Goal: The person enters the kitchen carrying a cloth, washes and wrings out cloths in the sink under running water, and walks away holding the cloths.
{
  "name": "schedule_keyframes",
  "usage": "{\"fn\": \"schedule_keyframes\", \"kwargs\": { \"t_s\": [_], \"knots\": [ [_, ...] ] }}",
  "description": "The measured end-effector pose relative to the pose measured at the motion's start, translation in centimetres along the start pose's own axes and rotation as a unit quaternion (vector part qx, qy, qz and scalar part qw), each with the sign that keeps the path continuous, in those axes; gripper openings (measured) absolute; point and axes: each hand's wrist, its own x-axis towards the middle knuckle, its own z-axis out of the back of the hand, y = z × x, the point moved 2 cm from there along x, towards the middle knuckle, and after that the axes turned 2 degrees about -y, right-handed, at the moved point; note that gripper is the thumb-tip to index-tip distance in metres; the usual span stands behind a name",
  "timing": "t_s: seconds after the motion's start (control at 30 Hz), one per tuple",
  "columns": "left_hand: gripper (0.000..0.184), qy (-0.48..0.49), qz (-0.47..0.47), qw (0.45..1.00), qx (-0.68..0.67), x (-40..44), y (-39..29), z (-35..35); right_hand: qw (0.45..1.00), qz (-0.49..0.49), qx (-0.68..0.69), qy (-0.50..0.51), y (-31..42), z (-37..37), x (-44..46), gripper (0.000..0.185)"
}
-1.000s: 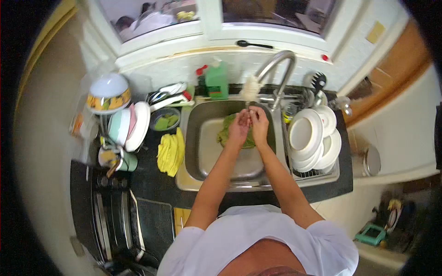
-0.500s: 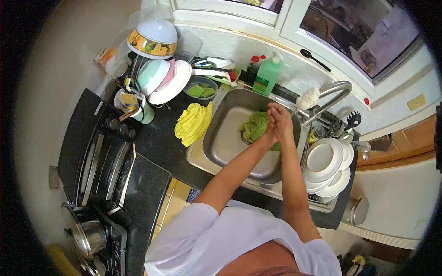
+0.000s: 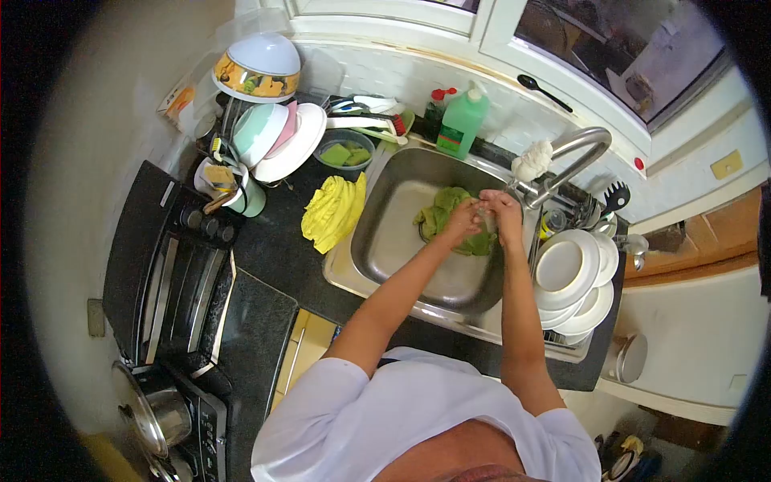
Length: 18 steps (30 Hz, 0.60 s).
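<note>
Both of my hands are over the right part of the metal sink [image 3: 389, 233], near the curved faucet [image 3: 586, 153] with a whitish cloth [image 3: 532, 161] around its spout. My left hand [image 3: 463, 223] has bent fingers close to my right hand [image 3: 503, 210], its fingertips near the other palm. Something clear, perhaps water, shows between them. Whether either hand holds anything is too small to tell. Beneath them a wet green cloth [image 3: 450, 205] lies bunched on the sink bottom, partly covered by the hands.
Left of the sink lie a yellow cloth [image 3: 333, 213] and a bowl with green sponges [image 3: 344, 153]. A green soap bottle [image 3: 463, 120] stands behind it. White plates [image 3: 562, 269] are stacked at right. An oven [image 3: 173, 281] and a pot [image 3: 165, 410] are at left.
The view has turned and shifted, with the sink now seen at a slant. My hands were close together, then crossed at the wrist, and are now a little apart over the green cloth.
</note>
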Motion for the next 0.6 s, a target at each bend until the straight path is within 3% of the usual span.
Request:
{"fn": "schedule_keyframes", "kwargs": {
  "t_s": [0.13, 0.2, 0.3, 0.37, 0.43, 0.5, 0.6],
  "knots": [
    [0.029, -0.064, -0.048, 0.976, 0.204, -5.6, -1.2, 1.5, 0.965, -0.003, -0.257, 0.047, -5.2, 0.7, 1.6, 0.044],
    [0.040, -0.044, -0.084, 0.938, 0.333, -6.4, -0.6, 4.5, 0.920, 0.075, -0.385, 0.021, -9.7, 0.6, 2.7, 0.047],
    [0.040, -0.088, -0.061, 0.879, 0.464, -9.5, -0.8, 7.0, 0.833, 0.047, -0.552, 0.005, -11.2, -1.2, 2.0, 0.064],
    [0.040, -0.082, -0.106, 0.872, 0.470, -10.3, 0.8, 9.6, 0.808, 0.003, -0.586, 0.055, -13.8, -2.1, 1.7, 0.069],
    [0.039, -0.090, -0.127, 0.877, 0.454, -11.8, 1.0, 10.5, 0.821, -0.017, -0.550, 0.150, -21.9, -2.7, 2.3, 0.063],
    [0.037, -0.107, -0.117, 0.895, 0.416, -14.1, 0.0, 9.3, 0.784, 0.010, -0.606, 0.132, -24.4, -4.1, -0.7, 0.049],
    [0.038, -0.103, -0.005, 0.926, 0.363, -15.8, -1.3, 8.0, 0.740, -0.047, -0.636, 0.214, -29.7, -5.9, -2.6, 0.038]
  ]
}}
